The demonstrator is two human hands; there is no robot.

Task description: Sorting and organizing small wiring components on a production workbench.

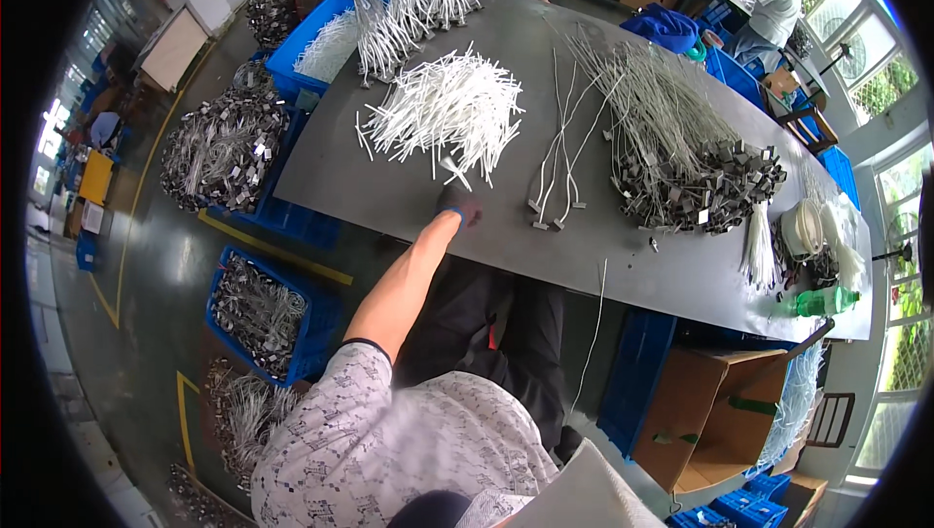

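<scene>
My left hand [461, 207], in a dark glove, rests at the near edge of the grey table [389, 202]. Just beyond its fingertips lies a heap of short white tubes [448, 105], a few of them loose close to the glove. Dark glove against dark table hides how the fingers are set. To the right of the hand, several white cables with grey connectors [555, 221] lie spread out. Farther right is a large bundle of cables with dark connector ends [696, 182]. A single thin white cable [595, 333] hangs past the front edge. My right hand does not appear.
Blue crates of cables [255, 319] stand on the floor at left. Bundled cables [389, 27] stand at the table's far left. A green bottle [825, 302] lies at the right end, above an open cardboard box [705, 411]. A person [775, 7] sits far right.
</scene>
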